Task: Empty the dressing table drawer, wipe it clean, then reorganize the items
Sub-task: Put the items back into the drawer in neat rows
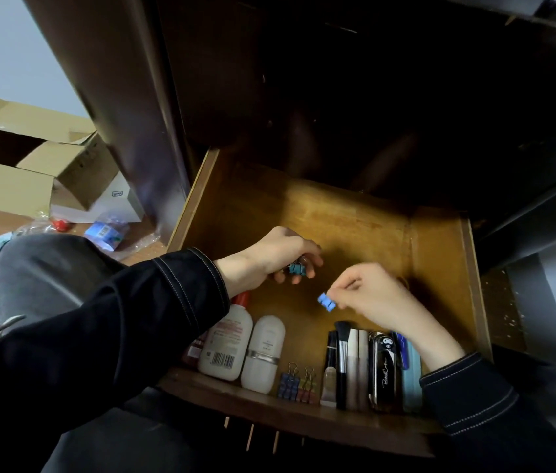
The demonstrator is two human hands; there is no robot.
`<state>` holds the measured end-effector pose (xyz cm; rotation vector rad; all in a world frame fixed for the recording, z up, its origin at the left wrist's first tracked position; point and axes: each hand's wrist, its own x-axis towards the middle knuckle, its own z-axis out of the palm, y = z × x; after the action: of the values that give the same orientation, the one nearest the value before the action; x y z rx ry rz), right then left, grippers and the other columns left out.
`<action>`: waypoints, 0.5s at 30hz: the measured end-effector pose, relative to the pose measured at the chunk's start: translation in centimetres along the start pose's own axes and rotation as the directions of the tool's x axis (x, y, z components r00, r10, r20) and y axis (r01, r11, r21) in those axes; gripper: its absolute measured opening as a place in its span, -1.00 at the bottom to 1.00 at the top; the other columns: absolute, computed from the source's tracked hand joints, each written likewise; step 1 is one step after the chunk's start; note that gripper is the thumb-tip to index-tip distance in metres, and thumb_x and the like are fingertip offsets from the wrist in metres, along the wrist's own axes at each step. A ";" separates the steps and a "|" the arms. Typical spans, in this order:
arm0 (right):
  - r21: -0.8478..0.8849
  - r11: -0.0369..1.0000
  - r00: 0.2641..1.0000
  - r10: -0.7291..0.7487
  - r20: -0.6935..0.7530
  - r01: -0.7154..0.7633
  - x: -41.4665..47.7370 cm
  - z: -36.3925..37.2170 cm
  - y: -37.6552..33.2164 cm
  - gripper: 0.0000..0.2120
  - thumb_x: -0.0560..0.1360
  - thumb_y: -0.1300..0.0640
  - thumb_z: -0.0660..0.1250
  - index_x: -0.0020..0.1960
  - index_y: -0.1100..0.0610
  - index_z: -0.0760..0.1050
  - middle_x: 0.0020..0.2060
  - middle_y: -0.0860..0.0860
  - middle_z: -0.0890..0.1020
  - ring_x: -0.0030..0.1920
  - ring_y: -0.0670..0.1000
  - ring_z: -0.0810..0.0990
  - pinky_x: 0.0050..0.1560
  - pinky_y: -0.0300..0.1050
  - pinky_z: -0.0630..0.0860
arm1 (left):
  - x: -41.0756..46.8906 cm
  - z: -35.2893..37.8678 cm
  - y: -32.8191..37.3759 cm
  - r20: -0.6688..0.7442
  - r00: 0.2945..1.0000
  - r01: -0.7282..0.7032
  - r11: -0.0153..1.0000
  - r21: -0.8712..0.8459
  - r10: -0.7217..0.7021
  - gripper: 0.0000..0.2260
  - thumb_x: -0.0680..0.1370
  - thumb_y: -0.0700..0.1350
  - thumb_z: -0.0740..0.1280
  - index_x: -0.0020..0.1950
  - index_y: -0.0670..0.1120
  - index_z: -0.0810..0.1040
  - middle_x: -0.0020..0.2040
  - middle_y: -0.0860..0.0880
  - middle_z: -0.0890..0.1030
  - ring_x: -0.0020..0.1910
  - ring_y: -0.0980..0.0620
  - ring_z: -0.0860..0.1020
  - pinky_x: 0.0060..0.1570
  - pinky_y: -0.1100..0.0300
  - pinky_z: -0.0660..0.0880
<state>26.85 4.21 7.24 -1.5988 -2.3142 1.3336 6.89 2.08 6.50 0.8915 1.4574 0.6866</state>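
The wooden drawer (365,216) is pulled out below me. My left hand (280,257) hovers over its middle, its fingers curled round several teal binder clips (296,269). My right hand (375,295) pinches a small blue binder clip (326,302) just above the drawer floor. Along the front edge lie two white bottles (225,346) (264,353), a row of binder clips (295,384), a black brush (341,363), several tubes (358,367), a black case (384,370) and a light blue pack (411,377).
The dark dressing table body (338,80) rises behind the drawer. Open cardboard boxes (41,165) and plastic packets (106,232) lie on the floor to the left. My knee in grey trousers (44,268) is at the left of the drawer.
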 end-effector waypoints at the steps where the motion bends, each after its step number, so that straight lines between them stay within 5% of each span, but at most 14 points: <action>1: -0.040 0.999 0.996 -0.010 0.092 0.014 -0.1 0.7 -0.2 -0.90 0.48 0.06 0.46 -0.20 0.02 0.69 -0.33 -0.09 0.70 -0.36 -0.19 0.60 -0.26 -0.19 0.47 | 0.0 0.0 0.0 -0.002 1.000 0.005 1.000 0.003 -0.005 -0.80 0.52 -0.07 0.38 -0.06 -0.19 0.69 -0.35 -0.04 0.63 -0.52 0.04 0.46 -0.61 0.32 0.19; 4: -0.075 0.995 0.953 -0.045 0.301 0.070 -0.4 2.5 -0.6 -0.92 0.43 0.12 0.45 -0.20 0.10 0.71 -0.31 -0.02 0.72 -0.22 0.07 0.68 -0.15 0.04 0.62 | -0.1 0.0 0.1 0.003 1.000 0.016 1.000 0.000 -0.016 -0.81 0.52 -0.10 0.38 -0.04 -0.21 0.68 -0.35 -0.04 0.63 -0.52 0.05 0.46 -0.61 0.33 0.18; 6: -0.077 0.993 0.923 -0.058 0.381 0.094 -0.5 3.3 -0.7 -0.91 0.41 0.11 0.45 -0.19 0.11 0.71 -0.31 -0.02 0.72 -0.21 0.02 0.70 -0.04 0.12 0.63 | -0.1 0.0 0.1 0.005 1.000 0.017 1.000 -0.013 -0.017 -0.80 0.53 -0.11 0.37 -0.01 -0.23 0.68 -0.35 -0.04 0.62 -0.51 0.04 0.46 -0.62 0.32 0.18; 15: -0.152 0.977 0.885 -0.066 0.461 0.153 -0.6 5.1 -0.8 -0.90 0.41 0.13 0.45 -0.19 0.14 0.71 -0.31 -0.05 0.71 -0.32 -0.21 0.59 -0.11 0.01 0.61 | -0.1 0.0 0.1 0.033 0.998 0.053 0.997 -0.058 -0.051 -0.82 0.55 -0.11 0.35 -0.02 -0.21 0.68 -0.34 -0.05 0.62 -0.49 0.03 0.45 -0.62 0.33 0.18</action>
<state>24.20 0.43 4.77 -1.2696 -2.8205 1.6560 6.90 2.08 6.60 0.8131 1.4202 0.6705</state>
